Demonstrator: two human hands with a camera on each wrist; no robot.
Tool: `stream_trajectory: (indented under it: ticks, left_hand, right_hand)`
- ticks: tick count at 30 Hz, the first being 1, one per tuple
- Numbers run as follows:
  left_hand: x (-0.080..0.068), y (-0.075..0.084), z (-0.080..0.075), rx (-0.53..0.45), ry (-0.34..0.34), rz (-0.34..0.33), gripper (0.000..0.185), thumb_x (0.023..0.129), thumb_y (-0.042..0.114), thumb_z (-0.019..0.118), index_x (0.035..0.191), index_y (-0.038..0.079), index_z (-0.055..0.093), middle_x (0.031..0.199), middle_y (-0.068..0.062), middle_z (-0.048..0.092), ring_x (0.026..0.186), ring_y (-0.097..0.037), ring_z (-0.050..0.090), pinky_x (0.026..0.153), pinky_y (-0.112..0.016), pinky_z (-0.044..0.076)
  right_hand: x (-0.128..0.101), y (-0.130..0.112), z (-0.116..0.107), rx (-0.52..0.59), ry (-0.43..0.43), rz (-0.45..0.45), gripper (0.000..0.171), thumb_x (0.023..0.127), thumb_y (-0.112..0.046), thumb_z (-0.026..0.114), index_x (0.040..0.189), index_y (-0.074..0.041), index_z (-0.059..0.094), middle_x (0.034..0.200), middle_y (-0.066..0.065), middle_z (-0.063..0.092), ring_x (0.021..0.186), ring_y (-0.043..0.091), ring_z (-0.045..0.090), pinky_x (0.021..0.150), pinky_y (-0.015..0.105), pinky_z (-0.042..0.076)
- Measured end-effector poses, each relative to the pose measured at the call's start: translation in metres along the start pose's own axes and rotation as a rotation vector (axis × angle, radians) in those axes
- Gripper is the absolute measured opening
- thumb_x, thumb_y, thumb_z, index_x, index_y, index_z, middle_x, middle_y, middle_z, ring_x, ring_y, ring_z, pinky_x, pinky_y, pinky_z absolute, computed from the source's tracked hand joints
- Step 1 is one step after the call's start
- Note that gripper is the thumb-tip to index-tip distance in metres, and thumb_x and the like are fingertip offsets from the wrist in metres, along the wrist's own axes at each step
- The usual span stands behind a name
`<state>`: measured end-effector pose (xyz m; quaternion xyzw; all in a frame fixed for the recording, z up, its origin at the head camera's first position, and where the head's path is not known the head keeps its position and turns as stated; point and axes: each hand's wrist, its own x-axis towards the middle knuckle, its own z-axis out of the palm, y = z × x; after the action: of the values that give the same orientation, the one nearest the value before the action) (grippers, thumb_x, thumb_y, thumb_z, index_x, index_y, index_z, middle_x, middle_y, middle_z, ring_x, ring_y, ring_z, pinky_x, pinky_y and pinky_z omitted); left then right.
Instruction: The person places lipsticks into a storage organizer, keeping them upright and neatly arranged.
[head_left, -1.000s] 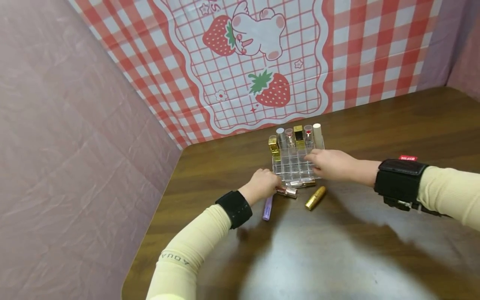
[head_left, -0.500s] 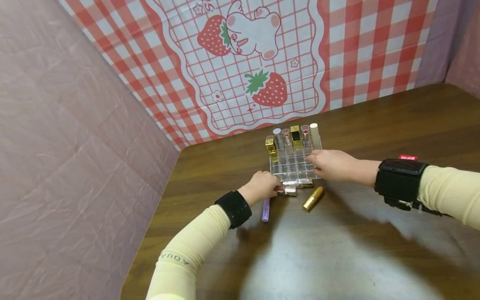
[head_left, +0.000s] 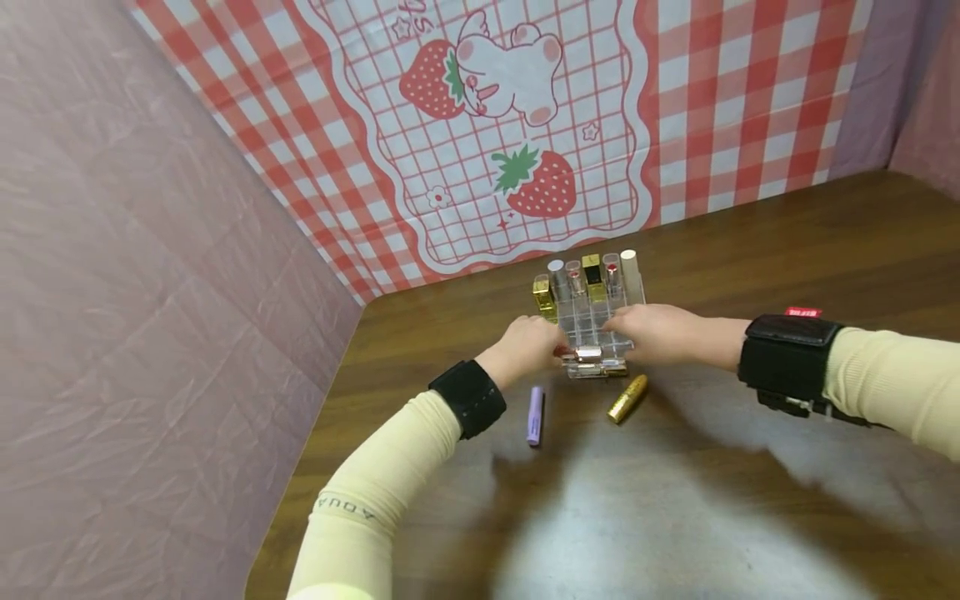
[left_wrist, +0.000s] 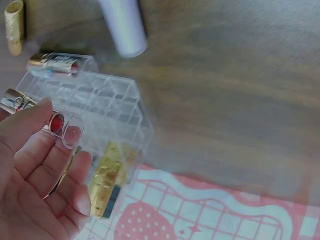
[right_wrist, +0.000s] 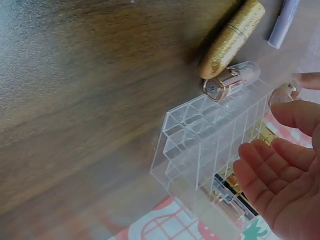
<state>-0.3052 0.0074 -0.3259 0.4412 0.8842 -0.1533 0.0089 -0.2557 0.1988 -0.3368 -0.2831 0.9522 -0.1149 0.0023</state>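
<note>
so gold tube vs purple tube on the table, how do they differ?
The gold tube is glittery and thick; the purple tube is matte and slimmer. The gold tube lies slanted right of the purple tube, which points nearly straight away from the person. Both lie flat on the table, untouched.

I held a clear-capped lipstick (head_left: 583, 354) level in my left hand (head_left: 528, 350) over the clear gridded organizer (head_left: 592, 321) near the tabletop's far edge.
</note>
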Motion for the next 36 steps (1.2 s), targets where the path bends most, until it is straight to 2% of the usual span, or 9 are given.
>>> stream_trajectory:
  ticks: [8,14,23,30,36]
  left_hand:
    - [0.002,0.003,-0.015,0.021,0.03,0.007,0.004,0.079,0.02,0.064,0.077,0.018,0.067,0.079,0.006,0.066,0.076,-0.013,0.061,0.065,-0.031,0.045]
    - [0.001,0.004,-0.022,0.031,0.015,-0.011,0.009,0.079,0.018,0.063,0.07,0.018,0.06,0.076,0.005,0.064,0.075,-0.014,0.06,0.065,-0.031,0.044]
    - [0.001,0.006,-0.031,0.05,0.023,-0.034,0.028,0.077,0.018,0.063,0.059,0.02,0.042,0.069,0.004,0.06,0.071,-0.014,0.059,0.062,-0.031,0.044]
    - [0.004,0.004,-0.034,0.011,0.065,-0.03,0.015,0.078,0.015,0.061,0.065,0.018,0.055,0.065,0.006,0.05,0.065,-0.011,0.051,0.061,-0.031,0.044]
    - [0.007,0.002,-0.038,-0.012,0.033,-0.057,0.012,0.082,0.022,0.062,0.071,0.017,0.06,0.071,0.005,0.057,0.067,-0.012,0.052,0.063,-0.031,0.044]
  right_hand:
    - [-0.003,-0.003,-0.006,-0.013,0.042,-0.035,0.036,0.073,-0.006,0.068,0.106,0.007,0.06,0.098,0.019,0.063,0.09,0.032,0.061,0.077,0.043,0.05]
    - [-0.006,-0.004,-0.009,-0.044,0.051,-0.021,0.036,0.073,-0.006,0.069,0.106,0.007,0.061,0.098,0.02,0.063,0.09,0.032,0.061,0.077,0.042,0.05]
    - [-0.008,-0.006,-0.012,-0.055,0.046,-0.007,0.037,0.074,-0.009,0.07,0.107,0.007,0.06,0.1,0.02,0.063,0.089,0.031,0.062,0.076,0.042,0.05]
    - [-0.01,-0.004,-0.012,-0.051,0.033,0.008,0.037,0.074,-0.006,0.069,0.107,0.008,0.06,0.1,0.021,0.062,0.09,0.032,0.061,0.076,0.041,0.05]
    - [-0.011,-0.001,-0.011,-0.056,0.057,-0.005,0.035,0.072,-0.004,0.069,0.103,0.008,0.061,0.094,0.019,0.063,0.086,0.03,0.062,0.073,0.04,0.051]
